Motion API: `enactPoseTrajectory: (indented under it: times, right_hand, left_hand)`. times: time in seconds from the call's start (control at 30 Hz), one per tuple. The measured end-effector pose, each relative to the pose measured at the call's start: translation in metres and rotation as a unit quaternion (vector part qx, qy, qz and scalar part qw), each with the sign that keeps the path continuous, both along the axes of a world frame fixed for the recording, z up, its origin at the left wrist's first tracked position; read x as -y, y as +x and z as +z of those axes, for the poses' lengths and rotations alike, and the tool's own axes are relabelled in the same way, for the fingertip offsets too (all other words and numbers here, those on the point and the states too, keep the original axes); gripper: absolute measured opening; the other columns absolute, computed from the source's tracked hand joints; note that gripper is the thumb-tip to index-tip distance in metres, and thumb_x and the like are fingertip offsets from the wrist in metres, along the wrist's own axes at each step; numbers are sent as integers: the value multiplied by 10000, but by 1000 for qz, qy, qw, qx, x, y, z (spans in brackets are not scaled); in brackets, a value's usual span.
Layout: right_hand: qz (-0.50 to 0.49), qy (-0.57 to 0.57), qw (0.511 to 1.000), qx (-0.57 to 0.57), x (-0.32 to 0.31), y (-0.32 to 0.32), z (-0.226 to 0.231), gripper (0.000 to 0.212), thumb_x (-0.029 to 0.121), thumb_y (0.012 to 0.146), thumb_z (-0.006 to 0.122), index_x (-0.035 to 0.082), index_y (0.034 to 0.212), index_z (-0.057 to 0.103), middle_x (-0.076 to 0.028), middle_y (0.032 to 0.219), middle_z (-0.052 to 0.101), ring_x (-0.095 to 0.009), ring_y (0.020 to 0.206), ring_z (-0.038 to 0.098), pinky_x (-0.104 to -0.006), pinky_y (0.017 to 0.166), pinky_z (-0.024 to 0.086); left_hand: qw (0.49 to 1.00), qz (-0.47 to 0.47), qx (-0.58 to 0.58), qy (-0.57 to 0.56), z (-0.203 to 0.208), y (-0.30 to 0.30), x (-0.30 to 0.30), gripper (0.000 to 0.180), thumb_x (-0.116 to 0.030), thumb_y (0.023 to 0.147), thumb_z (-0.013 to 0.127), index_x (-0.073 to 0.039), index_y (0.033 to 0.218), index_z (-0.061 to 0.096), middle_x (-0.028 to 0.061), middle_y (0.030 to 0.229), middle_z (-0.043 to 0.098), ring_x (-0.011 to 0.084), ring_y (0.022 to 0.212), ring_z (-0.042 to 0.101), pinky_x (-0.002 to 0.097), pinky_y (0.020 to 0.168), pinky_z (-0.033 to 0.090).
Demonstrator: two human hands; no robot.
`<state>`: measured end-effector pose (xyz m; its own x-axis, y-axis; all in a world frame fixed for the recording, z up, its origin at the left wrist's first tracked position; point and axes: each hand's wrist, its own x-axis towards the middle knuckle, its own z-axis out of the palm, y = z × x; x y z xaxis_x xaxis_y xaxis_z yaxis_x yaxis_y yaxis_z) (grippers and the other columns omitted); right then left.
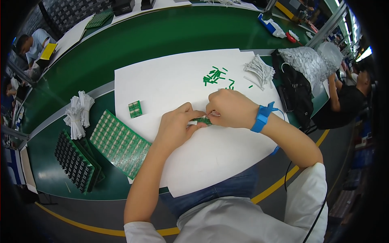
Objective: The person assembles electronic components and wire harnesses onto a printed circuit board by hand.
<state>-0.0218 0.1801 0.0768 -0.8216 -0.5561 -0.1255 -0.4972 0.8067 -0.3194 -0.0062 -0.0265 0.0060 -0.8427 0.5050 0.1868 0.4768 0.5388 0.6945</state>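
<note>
My left hand (pixel 176 124) pinches a small green circuit board (pixel 206 120) over the white sheet. A short white piece (pixel 192 122) sticks out between its thumb and fingers. My right hand (pixel 234 107), with a blue strap (pixel 262 117) round its wrist, is closed at the board's right end. Its curled fingers pinch a small white piece (pixel 214 114), partly hidden and too small to name. Beyond my hands lie loose green strips (pixel 214 75). A small block of green boards (pixel 135 109) rests on the sheet left of my left hand.
A large panel of green boards (pixel 120 141) lies by my left forearm. Past it stand stacked boards with black parts (pixel 75 162) and white cable bundles (pixel 75 117). White cables (pixel 260 71), a black bag (pixel 298 83) and a clear plastic bag (pixel 306 60) sit at right. Other people are nearby.
</note>
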Motion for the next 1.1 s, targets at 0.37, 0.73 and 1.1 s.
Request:
enactPoseTrajectory:
  times: [0.37, 0.73, 1.1]
  right_hand:
    - [40, -31, 998, 22, -1, -7, 0, 117, 110, 770, 730, 9, 816, 768, -185, 791, 736, -349, 743, 724, -412, 731, 593]
    - [6, -26, 996, 83, -4, -7, -2, 164, 159, 773, 751, 23, 863, 769, -141, 824, 723, -296, 801, 692, -374, 744, 558]
    - [22, -51, 997, 56, -9, -5, -4, 137, 136, 773, 743, 19, 844, 751, -112, 746, 678, -275, 742, 652, -378, 693, 529]
  left_hand:
    - [1000, -6, -28, 6, -3, -1, 1, 284, -290, 809, 818, -146, 1051, 783, 43, 799, 633, 234, 651, 630, 357, 612, 493]
    - [999, -2, -41, 17, -4, 0, 0, 258, -282, 816, 818, -152, 1037, 790, 36, 796, 639, 225, 627, 626, 347, 596, 495]
    - [999, -4, -39, 7, -4, -1, 0, 273, -271, 809, 826, -134, 1042, 787, 50, 803, 650, 230, 643, 661, 338, 607, 515]
